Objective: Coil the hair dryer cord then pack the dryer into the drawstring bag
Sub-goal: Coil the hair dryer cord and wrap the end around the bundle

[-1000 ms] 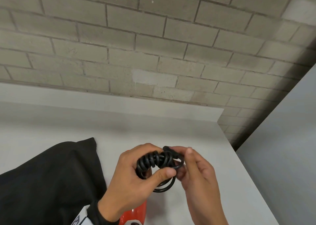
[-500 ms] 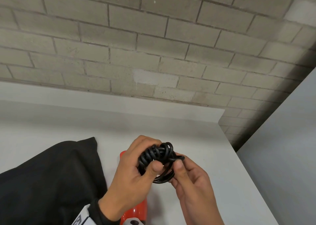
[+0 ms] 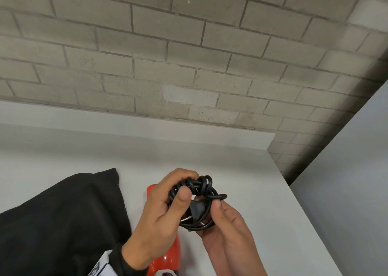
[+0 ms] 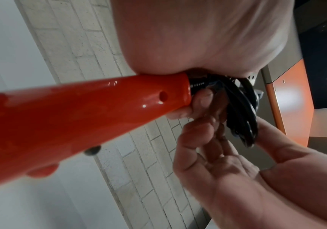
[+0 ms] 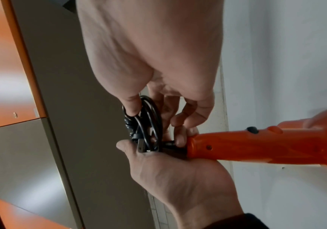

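Cord (image 3: 197,200) coiled in two hands, above one dryer (image 3: 168,256).

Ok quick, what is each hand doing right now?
Left hand: grips the coiled cord at the hair dryer handle's end.
Right hand: pinches the cord's loops.

Two bare hands, no gloves, rings or watch showing. Left hand (image 3: 159,219): short trimmed thumbnail, wrist covered by a black long sleeve (image 3: 126,261) with a snug cuff. White patch (image 3: 100,267) with dark printed markings on that sleeve near the cuff, text unreadable. Right hand (image 3: 226,229): bare wrist and forearm, no sleeve in view. Right wrist view shows the same black cuff (image 5: 253,221) at the left wrist.
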